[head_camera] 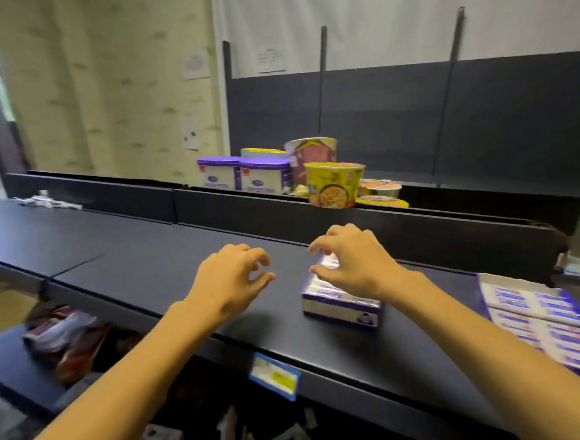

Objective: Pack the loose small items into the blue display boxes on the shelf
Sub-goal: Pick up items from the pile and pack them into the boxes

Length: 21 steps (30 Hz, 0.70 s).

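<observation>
At the bottom of the frame both forearms reach forward over the dark shelf (pixel 168 262). On its front edge, low centre, sits a blue price tag (pixel 274 375). At lower right a wide blue display box (pixel 543 325) lies open, with rows of small white-and-blue packets filling it.

In the centre, the left hand (pixel 231 279) hovers over bare shelf, its fingers loosely curled and holding nothing. Just beside it, the right hand (pixel 350 262) is arched over a smaller blue box (pixel 339 304), fingertips down at its far end; whether they pinch a packet or only touch the contents I cannot tell, as the frame is blurred there.

The box looks like thin card: probably light, stiff along its edges but easy to crush at the open top. It is likely best taken by its short side walls, low down, with both hands. The packets look glossy, so they may slip; pinch them by the edges.

Further back, upper centre, stand purple-lidded tubs (pixel 244 175) and noodle cups (pixel 334 182).
</observation>
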Each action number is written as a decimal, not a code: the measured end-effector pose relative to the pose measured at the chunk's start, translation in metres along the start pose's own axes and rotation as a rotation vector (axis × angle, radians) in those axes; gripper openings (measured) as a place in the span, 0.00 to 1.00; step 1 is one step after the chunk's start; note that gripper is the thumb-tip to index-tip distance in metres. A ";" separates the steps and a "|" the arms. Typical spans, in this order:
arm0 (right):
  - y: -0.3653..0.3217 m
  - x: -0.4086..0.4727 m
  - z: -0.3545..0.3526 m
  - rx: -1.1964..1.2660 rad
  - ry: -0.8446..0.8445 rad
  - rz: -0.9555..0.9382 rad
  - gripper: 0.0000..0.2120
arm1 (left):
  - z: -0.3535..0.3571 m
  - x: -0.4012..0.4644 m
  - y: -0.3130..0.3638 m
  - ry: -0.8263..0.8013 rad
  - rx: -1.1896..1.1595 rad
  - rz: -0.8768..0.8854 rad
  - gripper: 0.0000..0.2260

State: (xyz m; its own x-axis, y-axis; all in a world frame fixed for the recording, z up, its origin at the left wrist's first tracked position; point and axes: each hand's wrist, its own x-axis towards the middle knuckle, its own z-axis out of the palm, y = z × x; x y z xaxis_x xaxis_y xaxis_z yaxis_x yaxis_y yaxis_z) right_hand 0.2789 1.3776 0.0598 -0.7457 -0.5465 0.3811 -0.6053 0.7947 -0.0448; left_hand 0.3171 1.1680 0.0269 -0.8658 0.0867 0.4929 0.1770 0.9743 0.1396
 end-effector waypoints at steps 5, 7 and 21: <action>-0.068 0.038 0.016 0.023 0.033 0.002 0.17 | -0.027 -0.026 -0.074 -0.026 0.040 -0.032 0.14; -0.095 0.052 0.025 0.027 0.035 -0.010 0.17 | -0.038 -0.036 -0.102 -0.019 0.043 -0.040 0.14; -0.235 0.145 0.079 -0.040 0.024 -0.076 0.19 | -0.072 -0.071 -0.252 0.027 0.070 -0.080 0.14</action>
State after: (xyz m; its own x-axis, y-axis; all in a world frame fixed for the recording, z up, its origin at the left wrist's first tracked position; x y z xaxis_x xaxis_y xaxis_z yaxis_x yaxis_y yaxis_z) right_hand 0.2912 1.0905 0.0524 -0.6912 -0.5994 0.4037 -0.6478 0.7615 0.0215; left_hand 0.3676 0.9018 0.0192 -0.8628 0.0030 0.5055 0.0737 0.9900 0.1200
